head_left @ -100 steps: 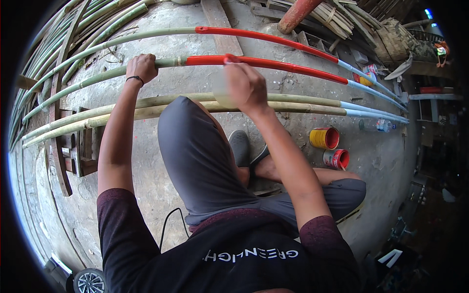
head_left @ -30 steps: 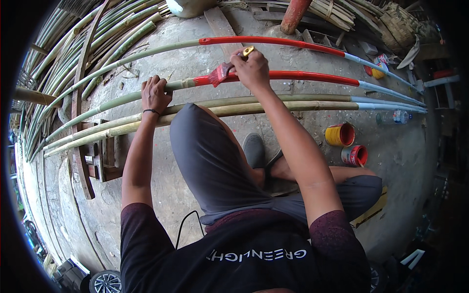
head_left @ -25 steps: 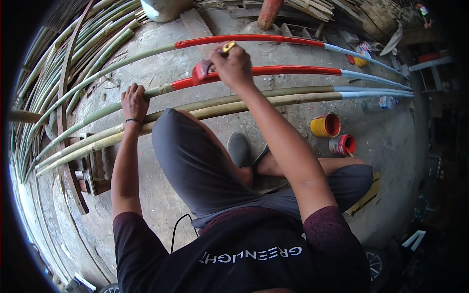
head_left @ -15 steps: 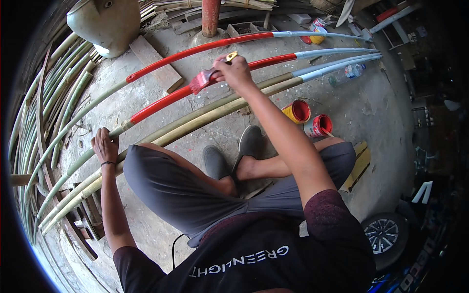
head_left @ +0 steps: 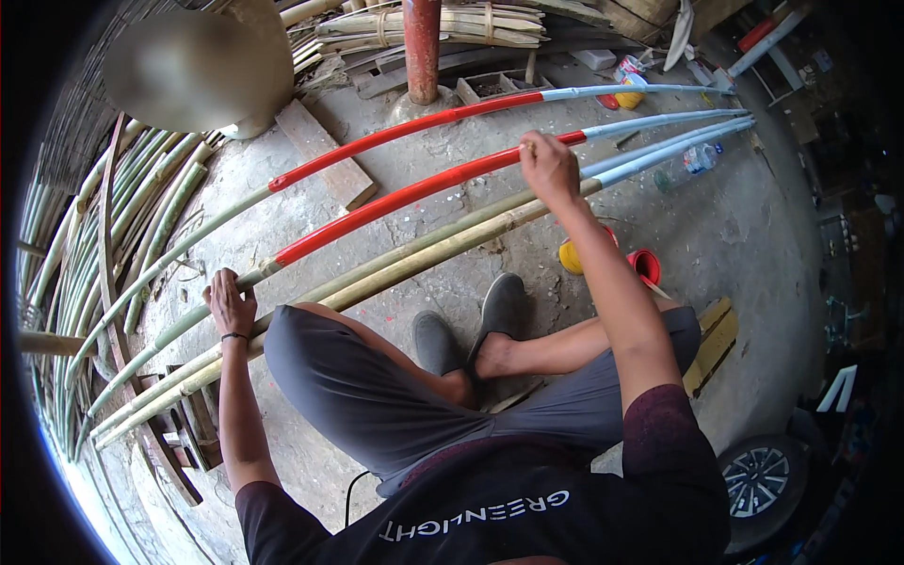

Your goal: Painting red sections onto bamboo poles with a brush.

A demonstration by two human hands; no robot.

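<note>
My left hand (head_left: pixel 231 301) is wrapped round the bare green part of a bamboo pole (head_left: pixel 405 201), whose middle is glossy red and far right end pale blue. Toward the right end of the red stretch, my right hand (head_left: pixel 551 169) is closed at the pole; the paintbrush seen in it half a second ago is now hidden by the hand. Beyond lies another red and pale blue bamboo pole (head_left: pixel 377 143). Nearer me run two bamboo poles (head_left: pixel 424 261), tan with pale blue ends. A yellow paint can (head_left: pixel 569 258) is partly behind my right forearm, beside a red-rimmed paint can (head_left: pixel 646 266) with a stick.
Unpainted bamboo poles (head_left: pixel 141 231) are heaped at the left. A wooden board (head_left: pixel 325 155) lies under the far pole, near a red post (head_left: pixel 421 52). A plastic bottle (head_left: pixel 692 165) lies at the right; a wheel (head_left: pixel 756 480) stands lower right.
My right hand has moved right along the red stretch toward the blue end, and the brush has gone out of sight. My left hand keeps its grip. The whole view has shifted slightly.
</note>
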